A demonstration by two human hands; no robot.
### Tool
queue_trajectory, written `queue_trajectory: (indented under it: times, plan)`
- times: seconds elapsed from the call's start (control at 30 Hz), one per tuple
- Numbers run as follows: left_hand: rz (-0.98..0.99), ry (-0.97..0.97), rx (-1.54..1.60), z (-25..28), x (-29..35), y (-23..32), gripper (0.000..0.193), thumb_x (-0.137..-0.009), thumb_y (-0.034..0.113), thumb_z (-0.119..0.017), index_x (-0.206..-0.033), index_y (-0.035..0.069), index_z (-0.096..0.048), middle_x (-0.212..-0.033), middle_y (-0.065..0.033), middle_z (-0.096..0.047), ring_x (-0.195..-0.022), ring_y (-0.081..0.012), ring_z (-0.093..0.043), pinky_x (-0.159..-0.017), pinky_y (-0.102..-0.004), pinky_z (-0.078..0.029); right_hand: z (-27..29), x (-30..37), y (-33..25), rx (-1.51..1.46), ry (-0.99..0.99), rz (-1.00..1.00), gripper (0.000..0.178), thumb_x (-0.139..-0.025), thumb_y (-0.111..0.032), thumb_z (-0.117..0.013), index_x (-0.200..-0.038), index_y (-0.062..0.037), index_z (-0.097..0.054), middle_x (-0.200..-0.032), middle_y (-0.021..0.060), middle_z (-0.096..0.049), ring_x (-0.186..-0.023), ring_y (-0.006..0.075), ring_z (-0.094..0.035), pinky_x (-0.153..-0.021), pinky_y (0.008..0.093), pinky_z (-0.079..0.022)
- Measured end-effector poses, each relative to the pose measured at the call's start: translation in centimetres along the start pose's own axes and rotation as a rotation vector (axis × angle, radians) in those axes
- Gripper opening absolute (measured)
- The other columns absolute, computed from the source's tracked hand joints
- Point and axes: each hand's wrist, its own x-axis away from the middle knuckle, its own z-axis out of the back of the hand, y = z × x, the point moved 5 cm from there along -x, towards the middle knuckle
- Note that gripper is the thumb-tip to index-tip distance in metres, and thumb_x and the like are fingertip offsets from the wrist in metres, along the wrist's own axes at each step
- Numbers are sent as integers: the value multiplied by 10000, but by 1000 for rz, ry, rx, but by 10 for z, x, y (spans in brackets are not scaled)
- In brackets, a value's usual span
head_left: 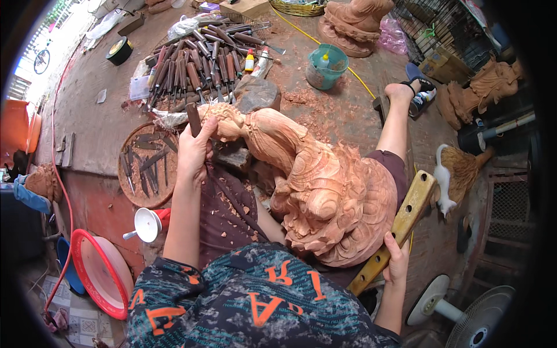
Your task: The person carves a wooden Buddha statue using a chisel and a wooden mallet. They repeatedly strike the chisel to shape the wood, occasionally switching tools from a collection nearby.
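Note:
A carved reddish wooden statue (pixel 325 185) lies tilted across my lap, its head (pixel 223 119) up near my left hand and its broad carved base toward the right. My left hand (pixel 194 148) is closed around the dark brown handle of a carving tool (pixel 193 118); the tool's working end cannot be made out. On the right, my right hand (pixel 396 261) grips the edge of a long yellow bar (pixel 400 226) with round holes, which slants along the statue's base. Wood chips (pixel 241 211) lie on my dark trousers.
Many wooden-handled chisels (pixel 197 66) are heaped ahead. Small blades lie on a round board (pixel 165 188) at left, with a red-rimmed basin (pixel 96 278) nearer. Beyond the statue stands a teal bucket (pixel 326 69). A white cat (pixel 444 182) and a fan (pixel 478 325) are at right.

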Motion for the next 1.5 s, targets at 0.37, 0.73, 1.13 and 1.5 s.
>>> queue_trajectory:
  times: [0.37, 0.73, 1.13, 1.5]
  plan:
    - [-237, 46, 123, 17, 44, 7, 294, -969, 221, -450, -1176, 16, -494, -696, 22, -478, -491, -5, -358, -417, -146, -271, 17, -10, 65, -182, 24, -149, 382, -895, -165, -541, -1215, 35, -482, -1172, 116, -570, -1013, 194, -585, -861, 312, -479]
    - [-296, -242, 318, -27, 62, 19, 325, -964, 244, -448, -1213, 37, -428, -709, -2, -409, -587, -66, -367, -524, -196, -323, -10, -8, 51, 21, -12, 27, 345, -889, -115, -525, -1185, 61, -501, -1165, 123, -571, -1013, 185, -576, -862, 300, -472]
    - [-632, -570, 723, -137, 28, 96, 208, -971, 239, -441, -1098, 79, -405, -702, -20, -438, -537, -80, -387, -462, -208, -339, -1, -15, 57, -17, -6, 59, 354, -859, -87, -521, -1179, 63, -506, -1150, 116, -580, -1006, 178, -570, -875, 286, -446]
    - [-568, -527, 484, -154, 20, 91, 197, -982, 244, -410, -1126, 114, -448, -725, -22, -443, -577, -88, -411, -464, -210, -353, 12, -18, 70, -28, 12, -1, 345, -837, -71, -533, -1158, 55, -525, -1131, 103, -585, -995, 169, -564, -874, 275, -438]
